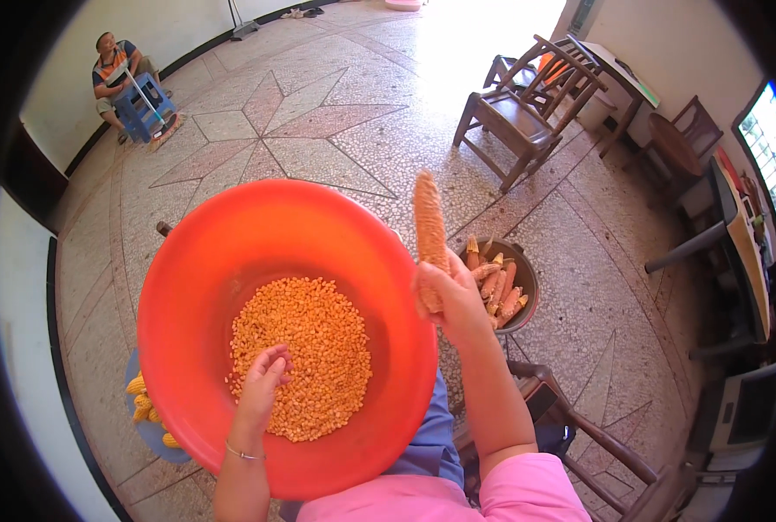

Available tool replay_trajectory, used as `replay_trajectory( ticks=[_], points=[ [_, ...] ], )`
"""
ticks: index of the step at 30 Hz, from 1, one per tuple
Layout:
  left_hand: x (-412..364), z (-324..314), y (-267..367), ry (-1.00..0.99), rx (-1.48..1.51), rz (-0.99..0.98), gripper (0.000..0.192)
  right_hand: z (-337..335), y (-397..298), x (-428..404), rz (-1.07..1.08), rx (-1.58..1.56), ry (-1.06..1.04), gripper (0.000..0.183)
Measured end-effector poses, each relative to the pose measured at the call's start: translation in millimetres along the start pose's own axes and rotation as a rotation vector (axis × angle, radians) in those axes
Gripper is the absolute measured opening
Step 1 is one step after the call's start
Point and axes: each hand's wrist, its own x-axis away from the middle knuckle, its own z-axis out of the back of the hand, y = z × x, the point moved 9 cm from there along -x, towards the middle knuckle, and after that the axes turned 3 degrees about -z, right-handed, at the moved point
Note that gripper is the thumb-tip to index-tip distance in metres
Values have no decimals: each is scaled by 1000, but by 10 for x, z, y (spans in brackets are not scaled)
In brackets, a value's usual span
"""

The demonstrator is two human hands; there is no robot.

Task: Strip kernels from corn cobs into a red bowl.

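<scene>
My right hand point(452, 297) grips a bare corn cob point(429, 209) near its lower end, holding it upright by the right rim of a large red plastic basin point(283, 209). No kernels show on the cob's visible side. Loose yellow corn kernels point(309, 365) form a heap on the basin's floor. Over the left part of this heap is my left hand point(267, 375), fingers loosely curled and nothing visible in them; whether it touches the kernels I cannot tell. Beyond my right hand, a dark round tub point(528, 274) on the floor holds several stripped cobs point(502, 287).
Unshelled corn ears point(141, 401) lie on a blue surface point(150, 440), partly hidden under the basin's left side. Wooden chairs point(512, 117) stand ahead right. A phone point(540, 399) rests on a wooden armrest beside me. A person point(110, 72) sits by the far-left wall behind a blue stool point(141, 107).
</scene>
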Motion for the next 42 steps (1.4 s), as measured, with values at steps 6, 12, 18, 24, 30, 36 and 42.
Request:
replay_trajectory(
  ticks=[6, 12, 18, 24, 30, 36, 42],
  points=[
    [-25, -128, -85, -66, -85, 44, 35, 2068, 1424, 106, -280, -240, 618, 18],
    [-17, -96, -162, -48, -118, 99, 37, 2995, 2106, 321, -540, 365, 911, 27],
    [-68, -110, -261, -36, -137, 129, 36, 3406, 1929, 13, -449, 874, 716, 36],
    [-16, 21, -381, 7, -137, 159, 35, 3107, 1831, 21, -566, 1158, 800, 40],
    [-83, -51, -430, 14, -106, 182, 35, 3286, 1698, 27, -600, 1144, 932, 30],
    [-161, -117, -404, -19, -108, 152, 34, 3952, 1834, -82, -314, 1440, 857, 48],
    [67, 110, -370, 2, -251, 101, 36, 3570, 1434, -468, -280, 1390, 805, 45]
  ],
)
